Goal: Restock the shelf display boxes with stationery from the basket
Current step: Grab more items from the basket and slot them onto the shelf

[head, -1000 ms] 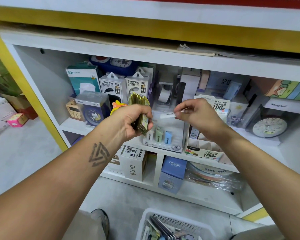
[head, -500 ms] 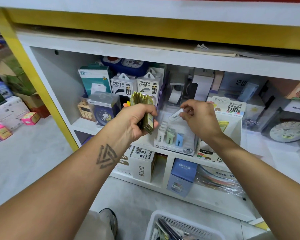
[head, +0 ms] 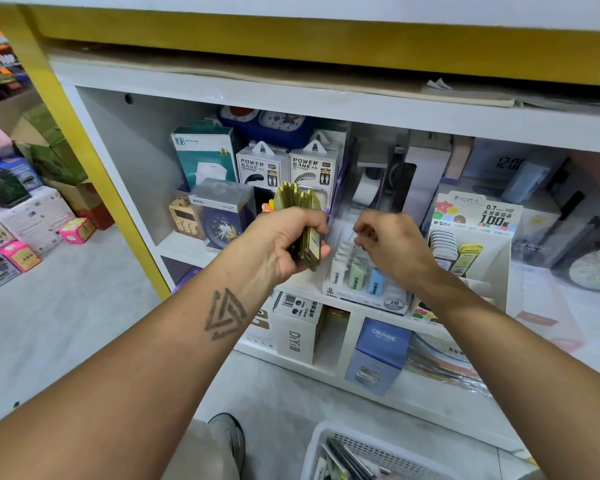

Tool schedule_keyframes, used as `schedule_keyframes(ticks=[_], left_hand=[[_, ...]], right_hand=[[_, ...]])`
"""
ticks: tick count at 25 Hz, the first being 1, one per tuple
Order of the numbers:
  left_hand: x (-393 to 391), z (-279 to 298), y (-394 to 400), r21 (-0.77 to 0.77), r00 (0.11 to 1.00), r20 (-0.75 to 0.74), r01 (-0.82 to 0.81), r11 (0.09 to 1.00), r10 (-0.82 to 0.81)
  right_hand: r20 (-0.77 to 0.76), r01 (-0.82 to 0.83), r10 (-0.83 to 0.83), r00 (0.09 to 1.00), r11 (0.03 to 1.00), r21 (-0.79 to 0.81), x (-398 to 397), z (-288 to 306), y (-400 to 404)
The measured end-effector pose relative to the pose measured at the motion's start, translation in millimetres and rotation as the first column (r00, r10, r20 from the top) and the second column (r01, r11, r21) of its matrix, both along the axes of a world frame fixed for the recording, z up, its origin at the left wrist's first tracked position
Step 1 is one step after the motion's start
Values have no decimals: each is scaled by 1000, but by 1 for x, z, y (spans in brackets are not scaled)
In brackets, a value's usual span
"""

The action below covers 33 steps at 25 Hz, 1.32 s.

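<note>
left hand (head: 284,242) grip clamps spare lead packs (head: 300,216) as reserve | right hand (head: 383,242) grip curled over display box (head: 364,275), contents unclear

- Olive-green packs (head: 303,230) in my left hand (head: 284,244)
- Yellow shelf frame (head: 80,140)
- White basket (head: 329,441)
- Blue box (head: 378,355)
- Black triangle tattoo (head: 224,313)

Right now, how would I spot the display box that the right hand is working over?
Find the white shelf behind the yellow post, at the level of the two Power Bank packs. The box sits on its front edge under the right hand, just left of the taller "100" lead box. It is low, clear plastic, marked 2B, with small pastel cases inside.
</note>
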<state>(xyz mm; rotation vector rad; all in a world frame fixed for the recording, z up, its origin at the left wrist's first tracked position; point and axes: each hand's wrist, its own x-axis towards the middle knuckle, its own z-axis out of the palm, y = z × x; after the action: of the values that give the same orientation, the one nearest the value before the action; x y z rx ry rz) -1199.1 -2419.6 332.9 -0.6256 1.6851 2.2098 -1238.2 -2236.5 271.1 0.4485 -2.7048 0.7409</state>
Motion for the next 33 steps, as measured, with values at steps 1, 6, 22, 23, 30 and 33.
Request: schedule_keyframes(ticks=[1,6,22,23,30,33], left_hand=[[0,0,0,-1,1000,1,2,1000,-2],[0,0,2,-7,999,8,44,999,-44],[28,10,98,173,906,-126,422,890,-405],[29,11,105,165,914,-131,403,900,-385],[25,7,120,135,966,-135,240,961,-223],[23,4,122,124,962,-133,255,959,-238]], right_hand=[[-1,-9,9,1000,1000,27,0,0,-1],[120,-33,4,993,968,247,3,2,-3],[336,191,164,927,566,-802,67,66,101],[325,210,114,939,557,-804,68,67,110],[36,241,-244,969,908,-343,65,60,165],[-64,162,-168,984,983,-87,65,49,160]])
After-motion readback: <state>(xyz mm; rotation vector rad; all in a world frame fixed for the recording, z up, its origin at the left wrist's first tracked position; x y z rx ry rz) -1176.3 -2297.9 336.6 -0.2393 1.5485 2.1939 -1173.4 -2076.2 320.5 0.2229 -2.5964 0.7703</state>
